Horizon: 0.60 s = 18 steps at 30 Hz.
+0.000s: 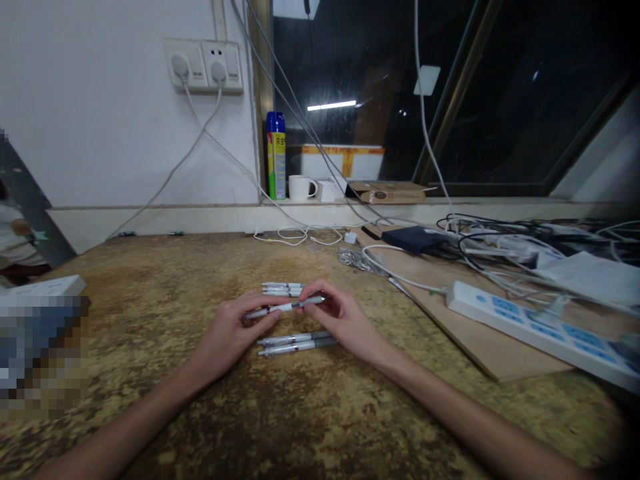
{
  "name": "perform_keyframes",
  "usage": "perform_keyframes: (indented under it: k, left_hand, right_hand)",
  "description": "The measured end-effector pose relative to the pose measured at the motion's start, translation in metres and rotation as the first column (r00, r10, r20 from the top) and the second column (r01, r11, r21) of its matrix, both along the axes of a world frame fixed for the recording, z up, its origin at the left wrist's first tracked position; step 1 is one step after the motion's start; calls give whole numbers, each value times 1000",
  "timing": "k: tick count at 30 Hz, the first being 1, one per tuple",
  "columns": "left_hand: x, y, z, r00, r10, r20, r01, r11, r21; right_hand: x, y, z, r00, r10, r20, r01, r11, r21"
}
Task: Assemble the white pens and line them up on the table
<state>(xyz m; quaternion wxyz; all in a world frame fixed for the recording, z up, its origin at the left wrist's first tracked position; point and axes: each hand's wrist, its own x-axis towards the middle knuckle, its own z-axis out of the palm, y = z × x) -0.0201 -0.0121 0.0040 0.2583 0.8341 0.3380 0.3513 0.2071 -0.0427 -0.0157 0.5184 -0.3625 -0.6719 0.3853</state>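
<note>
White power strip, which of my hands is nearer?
Right. The right hand, on the pen, is left of the power strip; the left hand, also on the pen, is farther left.

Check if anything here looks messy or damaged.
Yes: black and white cables lie tangled at the right, behind the long white power strip. The mottled brown-yellow tabletop also looks worn, its surface blotchy.
</note>
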Motion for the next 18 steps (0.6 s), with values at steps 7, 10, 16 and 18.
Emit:
perform_keyframes:
  k: [7,10,16,18]
  left_hand:
    - [-1,1,-1,1000,-21,-3,21,1000,18]
    - [-2,1,-1,1000,-24,-12,24,1000,18]
    - [-1,0,-2,999,-38,-8,38,999,24]
    - [-1,-1,-2,999,-37,-19,38,999,25]
  right_hand:
    - [0,-2,2,1000,12,28,-11,1000,-23]
    - [1,-2,2,1000,25,14,-24,998,-58]
    - [-1,-1,0,999,26,28,-23,996,-88]
    - [-2,-1,-1,999,38,34,-34,993,-109]
